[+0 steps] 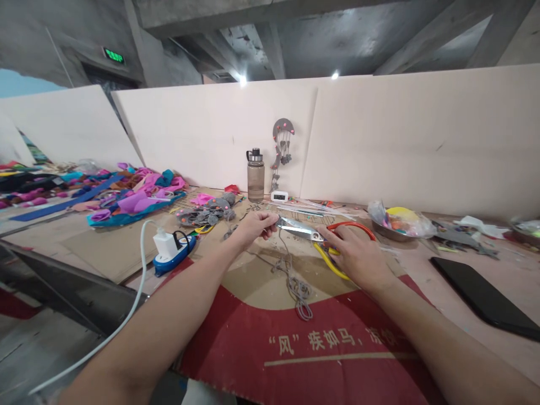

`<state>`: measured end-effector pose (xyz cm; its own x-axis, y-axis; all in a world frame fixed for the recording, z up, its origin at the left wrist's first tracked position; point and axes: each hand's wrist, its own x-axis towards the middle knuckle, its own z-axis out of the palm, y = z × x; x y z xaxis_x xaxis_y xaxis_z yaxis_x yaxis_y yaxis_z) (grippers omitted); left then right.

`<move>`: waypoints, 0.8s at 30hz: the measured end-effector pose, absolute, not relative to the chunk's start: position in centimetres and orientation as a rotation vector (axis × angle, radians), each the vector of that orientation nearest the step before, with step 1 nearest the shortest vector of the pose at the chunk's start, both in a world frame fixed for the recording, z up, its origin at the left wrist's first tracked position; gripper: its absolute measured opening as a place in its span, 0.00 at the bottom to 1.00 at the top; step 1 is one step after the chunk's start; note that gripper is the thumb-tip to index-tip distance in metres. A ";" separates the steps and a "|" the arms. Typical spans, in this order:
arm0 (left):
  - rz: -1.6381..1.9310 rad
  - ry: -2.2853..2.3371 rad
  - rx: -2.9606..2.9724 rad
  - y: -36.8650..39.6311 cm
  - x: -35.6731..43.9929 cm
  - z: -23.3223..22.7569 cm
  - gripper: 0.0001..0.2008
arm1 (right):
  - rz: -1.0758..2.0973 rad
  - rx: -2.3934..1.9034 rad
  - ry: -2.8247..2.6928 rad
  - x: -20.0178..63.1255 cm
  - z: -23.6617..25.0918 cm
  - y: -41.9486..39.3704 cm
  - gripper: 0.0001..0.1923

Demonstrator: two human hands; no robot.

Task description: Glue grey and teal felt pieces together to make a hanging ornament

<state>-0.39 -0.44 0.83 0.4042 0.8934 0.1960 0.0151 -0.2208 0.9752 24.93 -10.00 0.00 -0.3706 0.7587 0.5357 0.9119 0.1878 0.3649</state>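
My right hand (pixel 356 253) grips a pair of scissors (pixel 301 229) with one red and one yellow handle loop, the steel blades pointing left. At the blade tips, my left hand (pixel 253 225) pinches a thin grey cord (pixel 295 284). The cord hangs down from my fingers and lies in a loose tangle on the cardboard sheet (pixel 253 281) between my arms.
A power strip with a white charger (pixel 172 250) and white cable lies left. Grey felt pieces (pixel 206 214), bright felt scraps (pixel 135 197), a water bottle (pixel 255 177), a small clock (pixel 279 196), a metal bowl of coloured bits (pixel 399 224) and a black tablet (pixel 485 298) surround the work spot.
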 end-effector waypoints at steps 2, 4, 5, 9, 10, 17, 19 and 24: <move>1.007 0.857 1.636 -0.3 -0.4 0.7 0.19 | -0.929 -1.598 -2.238 24.9 -0.1 -9.9 0.23; 1.002 0.874 1.672 -0.1 -0.4 0.6 0.20 | -0.928 -1.602 -2.243 24.9 -0.2 -9.8 0.22; 1.001 0.875 1.678 0.0 -0.4 0.5 0.20 | -0.935 -1.605 -2.244 24.9 -0.2 -9.8 0.22; 0.987 0.848 1.673 0.2 -0.5 0.2 0.21 | -0.959 -1.608 -2.253 24.9 -0.3 -9.8 0.22; 0.981 0.835 1.674 0.2 -0.6 0.2 0.21 | -0.956 -1.605 -2.260 24.9 -0.2 -9.8 0.22; 0.948 0.762 1.640 -0.2 -0.4 0.5 0.20 | -0.888 -1.587 -2.286 24.9 -0.2 -9.9 0.21; 0.953 0.750 1.606 -0.4 -0.3 0.5 0.19 | -0.892 -1.587 -2.284 24.8 -0.3 -9.9 0.21; 0.966 0.735 1.626 -0.5 -0.2 0.6 0.19 | -0.902 -1.590 -2.279 24.8 -0.4 -9.9 0.22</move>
